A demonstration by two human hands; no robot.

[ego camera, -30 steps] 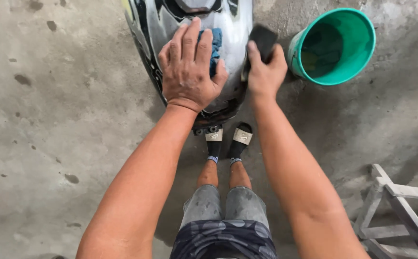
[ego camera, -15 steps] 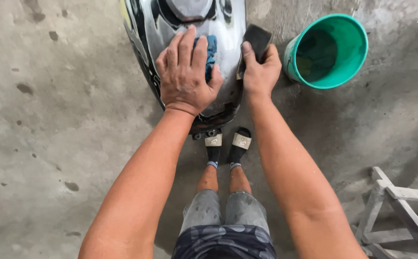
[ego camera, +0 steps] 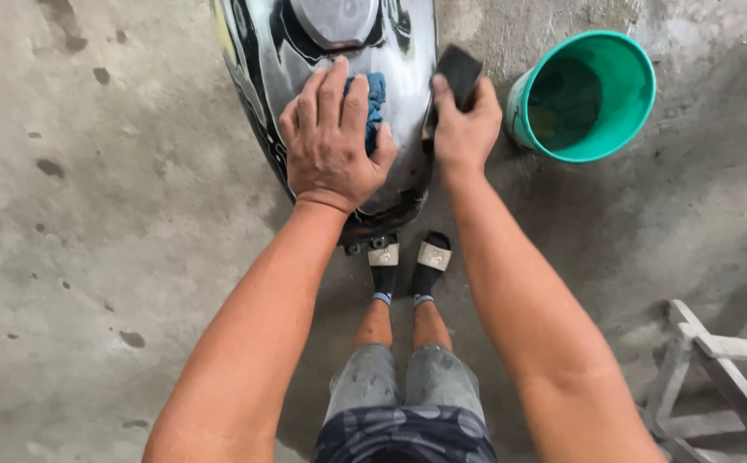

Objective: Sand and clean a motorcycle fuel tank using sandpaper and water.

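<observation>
Where the view is nearest, patterned dark shorts and two bare legs are seen, ending in black slide sandals set side by side on the concrete floor. Just beyond the toes, the rear end of a motorcycle fuel tank, silver with black graphics, is stood on the floor. The left hand is laid flat on the tank's top, fingers spread and pressed down on a blue cloth, which is pinned under the palm rather than clenched. The right hand is closed around a black sanding block, held against the tank's right flank. A round filler cap is seen farther up the tank. Right of the tank, apart from it, a green bucket is tilted toward the camera. At the lower right edge, a pale wooden frame is partly shown
</observation>
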